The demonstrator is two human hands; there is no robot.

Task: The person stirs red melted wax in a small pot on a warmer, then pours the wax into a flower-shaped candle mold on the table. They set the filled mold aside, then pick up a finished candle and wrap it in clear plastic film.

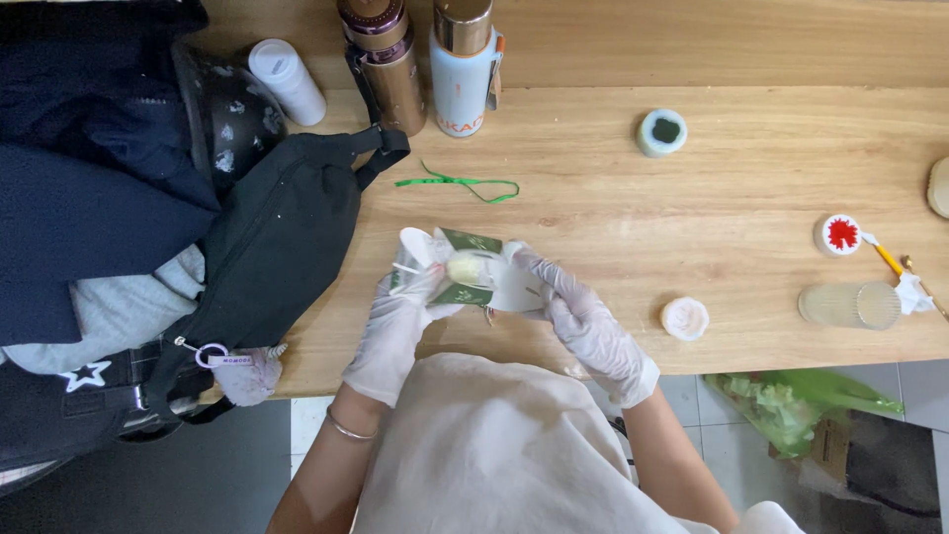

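A person in a cream apron leans over a pale wooden worktop (692, 218), both hands in thin white gloves. Just above the near edge, the left hand (395, 316) and the right hand (583, 321) together grasp a small green-and-white packet (473, 267) from either side, fingers closed on its ends, holding it slightly above the wood. The packet looks partly opened: its flaps are spread and a pale, rounded thing (463, 267) shows in the middle, not yet taken out; what it is cannot be told. To the right, close to the near edge, lie a small round pinkish lid (684, 317) and a clear ribbed tumbler (848, 305) on its side. Just beyond these sit a round white dish with a red splash (839, 234) and a thin yellow-handled brush (887, 257). At the left edge a black sling bag (267, 247) slumps against dark clothing. Farther back, a loose green ribbon (460, 184) lies mid-worktop and a small white pot with a dark centre (661, 132) stands toward the right. At the far edge stand a white bottle (287, 81), a bronze flask (384, 64) and a pale blue flask (462, 69).
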